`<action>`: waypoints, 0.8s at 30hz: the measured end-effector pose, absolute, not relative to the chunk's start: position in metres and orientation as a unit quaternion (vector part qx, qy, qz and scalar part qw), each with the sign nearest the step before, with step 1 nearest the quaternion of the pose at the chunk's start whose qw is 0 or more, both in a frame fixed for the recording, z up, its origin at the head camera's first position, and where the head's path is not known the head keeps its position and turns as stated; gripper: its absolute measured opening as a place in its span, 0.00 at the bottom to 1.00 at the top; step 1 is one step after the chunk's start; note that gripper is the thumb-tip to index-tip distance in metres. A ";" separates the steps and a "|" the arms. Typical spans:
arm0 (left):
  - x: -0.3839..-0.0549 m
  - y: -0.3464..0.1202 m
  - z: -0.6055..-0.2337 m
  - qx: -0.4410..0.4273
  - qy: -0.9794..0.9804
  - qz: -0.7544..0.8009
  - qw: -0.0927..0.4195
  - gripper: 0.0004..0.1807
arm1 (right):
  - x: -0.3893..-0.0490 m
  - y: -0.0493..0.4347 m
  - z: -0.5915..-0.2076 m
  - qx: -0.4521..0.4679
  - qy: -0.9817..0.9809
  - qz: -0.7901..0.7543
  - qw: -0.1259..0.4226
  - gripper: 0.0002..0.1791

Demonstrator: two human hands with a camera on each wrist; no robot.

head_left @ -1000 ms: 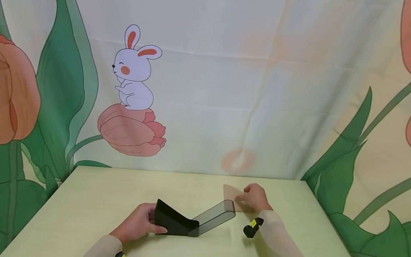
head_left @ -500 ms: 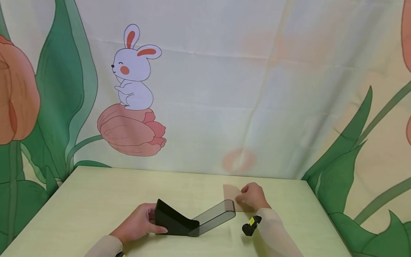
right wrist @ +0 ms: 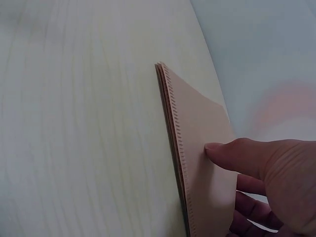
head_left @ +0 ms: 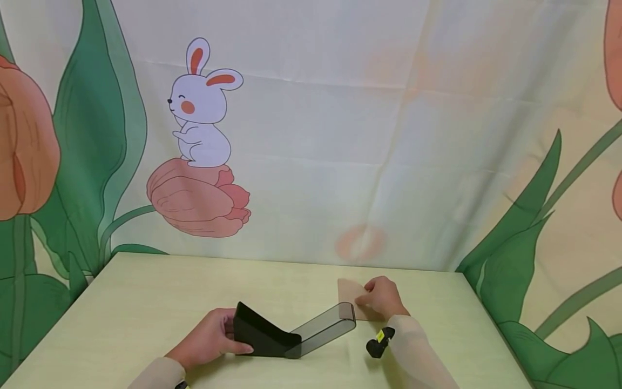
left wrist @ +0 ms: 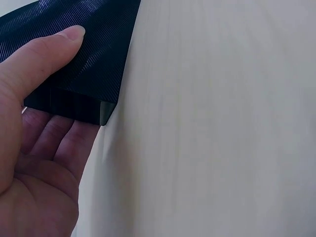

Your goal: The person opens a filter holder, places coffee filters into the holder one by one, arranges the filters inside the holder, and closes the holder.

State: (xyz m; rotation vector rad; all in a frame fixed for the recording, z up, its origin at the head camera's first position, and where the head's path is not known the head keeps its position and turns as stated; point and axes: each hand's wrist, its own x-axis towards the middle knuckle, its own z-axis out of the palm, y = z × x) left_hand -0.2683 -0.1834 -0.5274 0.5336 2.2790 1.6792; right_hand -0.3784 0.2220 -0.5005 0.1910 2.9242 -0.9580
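Note:
In the head view my left hand (head_left: 209, 336) grips a black box-like holder (head_left: 264, 337) at its left end. Its smoky see-through lid (head_left: 324, 325) is swung open toward the right. The left wrist view shows my thumb across the ribbed black face (left wrist: 106, 54), with the other fingers behind it. To the right, my right hand (head_left: 386, 298) pinches a thin stack of brown coffee filter papers (head_left: 351, 296). The right wrist view shows the stack's crimped edge (right wrist: 175, 133) and several layers. My thumb presses the front of the papers; the other fingers are behind, partly hidden.
Both hands work over a pale wood-grain table (head_left: 160, 292). Behind its far edge hangs a cloth backdrop (head_left: 301, 162) printed with a rabbit and tulips. A small black wrist camera (head_left: 380, 342) with a yellow label sits at the right sleeve, low near the tabletop.
The right hand and its wrist camera have shifted very slightly left. The left hand, the black holder and the filter papers stay practically where they were.

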 end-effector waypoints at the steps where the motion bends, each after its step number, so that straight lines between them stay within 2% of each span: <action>1: -0.268 -0.184 -0.528 0.183 0.784 0.578 0.130 0.26 | -0.378 0.222 -0.501 0.061 0.949 -0.309 0.028 0.23; 24: -0.267 -0.184 -0.526 0.195 0.783 0.578 0.124 0.26 | -0.384 0.223 -0.502 0.034 0.958 -0.282 0.033 0.23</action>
